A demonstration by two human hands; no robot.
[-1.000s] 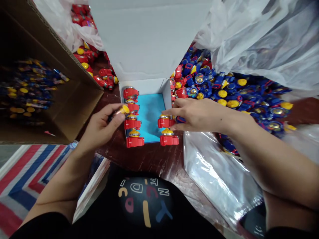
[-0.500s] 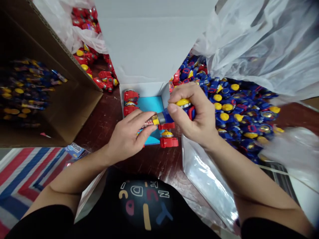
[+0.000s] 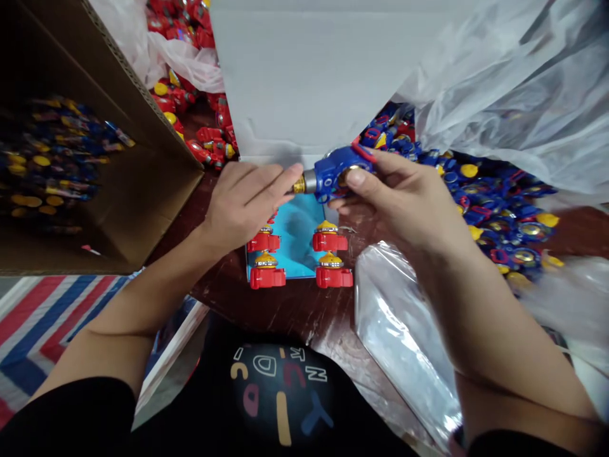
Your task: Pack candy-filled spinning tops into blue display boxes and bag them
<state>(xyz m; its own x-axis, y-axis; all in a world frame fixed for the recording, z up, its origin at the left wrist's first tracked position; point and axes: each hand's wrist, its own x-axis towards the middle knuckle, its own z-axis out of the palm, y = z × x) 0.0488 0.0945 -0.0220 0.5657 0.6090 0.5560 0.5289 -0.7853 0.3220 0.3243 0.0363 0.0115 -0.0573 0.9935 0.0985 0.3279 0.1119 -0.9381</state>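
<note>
Though farther forward than earlier, blue toy (image 3: 333, 169) apparently against tube (image 3: 299, 185).

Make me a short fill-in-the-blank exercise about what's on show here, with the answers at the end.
1. The right grip holds a toy whose main colour is ____.
2. Lined up in the white box, toys have bodies coloured ____.
3. The brown cardboard box is on the picture's ____ side.

Missing words: blue; red; left.
</note>
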